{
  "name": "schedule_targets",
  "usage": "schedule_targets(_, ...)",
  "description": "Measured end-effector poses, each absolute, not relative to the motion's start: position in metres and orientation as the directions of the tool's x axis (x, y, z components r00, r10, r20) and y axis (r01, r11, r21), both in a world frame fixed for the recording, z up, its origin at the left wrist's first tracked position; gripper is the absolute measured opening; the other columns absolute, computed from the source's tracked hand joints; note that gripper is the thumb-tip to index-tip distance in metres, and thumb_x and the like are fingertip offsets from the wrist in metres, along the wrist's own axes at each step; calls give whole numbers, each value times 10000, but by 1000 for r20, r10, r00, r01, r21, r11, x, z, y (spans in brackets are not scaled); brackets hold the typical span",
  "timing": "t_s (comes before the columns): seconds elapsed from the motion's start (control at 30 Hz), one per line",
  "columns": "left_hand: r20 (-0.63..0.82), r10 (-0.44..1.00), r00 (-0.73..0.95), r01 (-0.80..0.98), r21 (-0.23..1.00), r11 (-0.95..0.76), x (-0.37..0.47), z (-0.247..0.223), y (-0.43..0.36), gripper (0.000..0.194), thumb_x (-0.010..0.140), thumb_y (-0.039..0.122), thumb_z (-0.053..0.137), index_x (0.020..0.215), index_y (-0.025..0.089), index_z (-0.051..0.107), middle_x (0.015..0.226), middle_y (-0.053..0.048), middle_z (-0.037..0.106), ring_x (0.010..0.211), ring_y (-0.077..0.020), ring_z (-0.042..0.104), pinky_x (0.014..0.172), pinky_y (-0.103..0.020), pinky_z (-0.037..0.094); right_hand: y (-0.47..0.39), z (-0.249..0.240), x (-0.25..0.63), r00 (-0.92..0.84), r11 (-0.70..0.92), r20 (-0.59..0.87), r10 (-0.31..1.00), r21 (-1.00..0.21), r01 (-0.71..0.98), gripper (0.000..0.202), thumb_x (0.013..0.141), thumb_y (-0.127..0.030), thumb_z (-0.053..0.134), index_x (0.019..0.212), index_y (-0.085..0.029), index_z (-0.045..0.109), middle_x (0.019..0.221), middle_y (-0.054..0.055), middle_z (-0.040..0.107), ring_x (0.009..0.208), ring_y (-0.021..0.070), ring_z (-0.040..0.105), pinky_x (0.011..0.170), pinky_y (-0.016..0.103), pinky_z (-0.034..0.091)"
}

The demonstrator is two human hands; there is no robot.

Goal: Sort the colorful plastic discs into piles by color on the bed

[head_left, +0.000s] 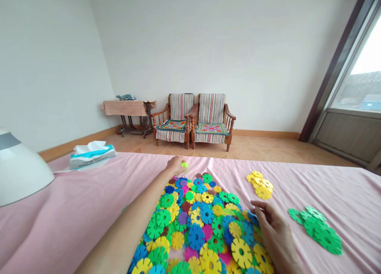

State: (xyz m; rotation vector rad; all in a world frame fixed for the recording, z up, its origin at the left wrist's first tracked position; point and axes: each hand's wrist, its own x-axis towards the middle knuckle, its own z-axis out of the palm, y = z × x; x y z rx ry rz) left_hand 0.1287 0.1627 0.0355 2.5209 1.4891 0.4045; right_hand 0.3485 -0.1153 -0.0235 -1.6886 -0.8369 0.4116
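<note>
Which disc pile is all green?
The rightmost pile, right of the right hand. The far small pile is yellow; the big pile mixes colours.

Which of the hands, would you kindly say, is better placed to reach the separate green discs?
Probably the right hand, at the right edge of the mixed pile and nearer those green discs; the left hand is at the pile's far end.

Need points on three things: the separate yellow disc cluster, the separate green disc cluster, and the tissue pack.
Yellow disc cluster (260, 183): head view, on overlapping discs mid-cluster.
Green disc cluster (317, 227): head view, on a disc near the middle.
Tissue pack (92, 159): head view, on its front side.
</note>
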Motion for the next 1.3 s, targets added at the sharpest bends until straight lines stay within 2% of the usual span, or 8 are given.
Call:
schedule_targets(0.23,162,865,475,798,334,-501,125,36,155,295,933,312,567,1189,166,560,1206,-87,576,1022,-224,600,856,-426,520,-115,-22,348,700,-83,127,702,-963,258,408,768,-495,548,1013,-183,643,773,54,701,820,245,670,613,296,499)
schedule_targets(0.37,232,797,558,705,374,-602,135,46,127,307,899,287,611,1178,165,574,1236,-96,562,1082,-244,565,917,-448,473,-115,-20,350,721,-80,92,687,-976,201,432,756,-515,557,1015,-180,642,853,75,718,813,241,667,637,299,507)
schedule_targets(0.53,168,461,871,361,416,-835,163,55,55,127,807,216,690,932,217,711,919,-9,680,881,-165,628,810,-240,477,-116,-17,352,779,-55,88,621,-986,155,440,764,-538,528,978,-173,650,807,60,706,746,216,652,615,285,500)
schedule_targets(0.67,142,235,961,165,384,-908,177,52,11,348,746,274,763,1083,232,682,1009,-48,644,1000,-217,584,888,-290,445,-116,-18,354,774,-31,112,623,-985,168,429,751,-528,548,955,-166,655,793,61,710,745,215,649,626,287,496)
schedule_targets(0.73,130,192,973,137,344,-929,180,50,4,414,730,343,778,1105,210,664,1007,-72,619,1015,-248,559,895,-334,442,-116,-20,356,765,-34,126,631,-981,189,429,750,-523,552,960,-163,654,786,63,712,737,217,648,630,293,494)
schedule_targets(0.87,128,247,961,183,379,-907,178,49,3,381,680,349,814,980,175,657,952,-57,601,979,-241,555,839,-316,459,-115,-22,358,753,-57,127,645,-975,214,433,753,-519,548,977,-163,649,781,67,720,717,221,650,621,300,483)
schedule_targets(1.07,105,367,924,212,658,-722,159,60,-1,125,705,145,721,799,174,644,791,7,633,774,-155,603,696,-236,468,-114,-23,359,746,-73,119,655,-973,220,427,742,-504,557,987,-166,647,774,66,719,729,229,656,639,312,482)
schedule_targets(1.3,127,469,874,247,716,-653,136,66,-6,139,700,48,614,761,164,659,785,19,679,736,-129,631,638,-196,460,-115,-22,356,730,-89,106,675,-971,223,412,764,-502,526,992,-175,631,784,65,713,755,230,657,642,311,483)
